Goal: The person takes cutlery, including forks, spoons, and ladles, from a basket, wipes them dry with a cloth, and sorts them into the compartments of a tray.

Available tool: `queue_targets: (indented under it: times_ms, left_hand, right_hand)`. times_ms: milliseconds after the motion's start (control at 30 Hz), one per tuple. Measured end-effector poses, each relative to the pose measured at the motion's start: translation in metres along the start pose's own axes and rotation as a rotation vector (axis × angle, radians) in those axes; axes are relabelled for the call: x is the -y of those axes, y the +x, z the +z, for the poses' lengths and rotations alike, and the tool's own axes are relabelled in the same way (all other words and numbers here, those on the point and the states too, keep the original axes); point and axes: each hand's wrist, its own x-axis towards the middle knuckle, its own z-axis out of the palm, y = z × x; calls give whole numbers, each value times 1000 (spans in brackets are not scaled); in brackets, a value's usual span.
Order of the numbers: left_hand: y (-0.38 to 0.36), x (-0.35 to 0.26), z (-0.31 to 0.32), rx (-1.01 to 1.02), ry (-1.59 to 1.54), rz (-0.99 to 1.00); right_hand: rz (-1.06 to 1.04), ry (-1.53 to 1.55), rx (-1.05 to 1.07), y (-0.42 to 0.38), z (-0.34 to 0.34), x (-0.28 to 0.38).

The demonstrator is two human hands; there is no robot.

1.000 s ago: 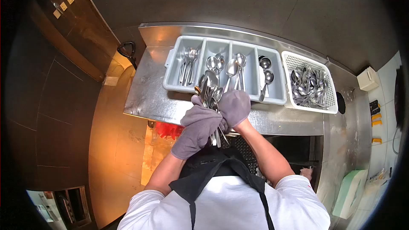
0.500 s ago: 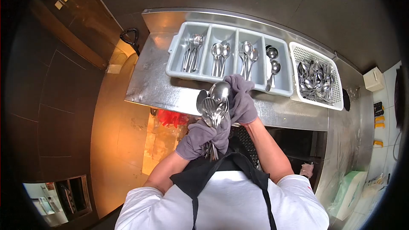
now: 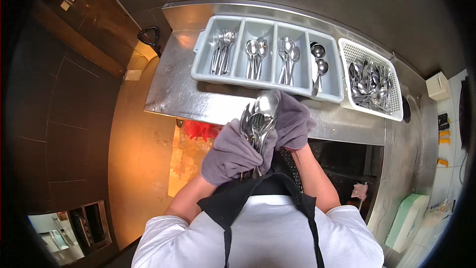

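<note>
My left hand (image 3: 230, 154), covered in grey cloth, is closed round the handles of a bunch of spoons (image 3: 259, 121) held upright in front of my apron. One large serving spoon (image 3: 267, 104) stands out at the top of the bunch. Against the right side of the spoon heads is my right hand (image 3: 293, 121), with grey cloth (image 3: 297, 111) bunched round it and hiding its fingers. Just beyond both hands is a grey cutlery tray (image 3: 198, 72) with forks (image 3: 225, 49), spoons (image 3: 255, 52) and ladles (image 3: 320, 64) in its compartments.
A white perforated basket (image 3: 394, 114) full of mixed cutlery stands right of the tray on the steel counter (image 3: 168, 92). A red object (image 3: 198, 130) shows below the counter's front edge. At the lower right lies a green and white block (image 3: 406, 223).
The spoon bunch has moved slightly right and turned more upright. My left hand has risen along it, and my right hand and its cloth have shifted right and down.
</note>
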Motion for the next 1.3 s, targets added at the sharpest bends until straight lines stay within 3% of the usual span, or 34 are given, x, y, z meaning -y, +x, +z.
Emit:
queue_targets:
  times_ms: [67,300,433,467,533,600,633,733,867,967,1133,1233,1300]
  left_hand:
    - [-9,10,17,44,52,35]
    - [7,5,18,-49,81,166]
    - [14,-17,9,-6,-66,-28]
    - [13,-15,10,41,33,-48]
    - [7,-11,13,137,230,-94]
    - [8,-9,9,220,339,-83]
    - [10,-9,5,253,346,-49]
    - [10,-1,13,239,291,-5]
    - [4,15,35,115,151,48]
    - [-2,18,40,112,124,52]
    - [-6,26,47,107,107,61]
    - [15,17,29,143,108,63]
    - [41,-25,11,327,845,57]
  right_hand:
    - [-113,-233,79,2,5,3]
    - [-75,-95,274,-11,-1,7]
    - [17,-229,188,-19,5,8]
    - [71,-309,150,-22,9,8]
    - [177,-414,249,-25,14,6]
    - [235,-408,477,-30,6,-2]
    - [186,-275,506,-32,-6,-5]
    - [9,6,359,-43,-12,1]
    - [167,129,104,-38,7,12]
    - [238,118,27,-38,11,17]
    - [290,50,56,-38,5,15]
    - [180,148,220,-28,-19,13]
    - [166,231,249,-27,-26,18]
